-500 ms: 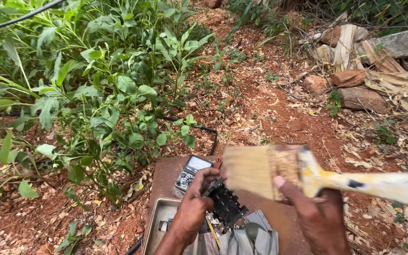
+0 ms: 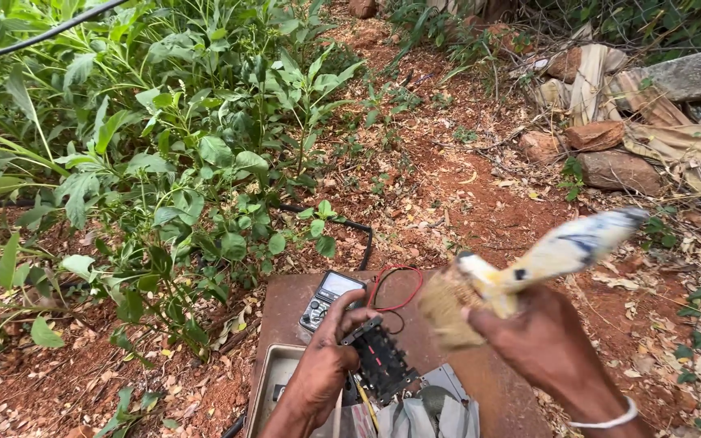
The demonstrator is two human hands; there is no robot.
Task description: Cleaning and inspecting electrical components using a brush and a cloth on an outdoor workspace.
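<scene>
The left hand (image 2: pixel 324 367) pinched a black slotted part (image 2: pixel 378 361) at its upper end, tilted above the rusty metal surface (image 2: pixel 480 381). Just right of it, the right hand (image 2: pixel 541 337) was closed round a paint-stained brush (image 2: pixel 521 272), bristles pointing left toward the part but apart from it. A multimeter (image 2: pixel 328 297) lay just behind the left hand.

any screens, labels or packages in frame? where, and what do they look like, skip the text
Multimeter: on the rusty brown metal plate, just beyond the left hand; dark rectangular case with a pale grey-green screen on top and a round dial below.
No packages, labels or signs that I can make out.
For reference, the right hand holds a paint-spattered brush; the left hand holds a black switch module.
</scene>
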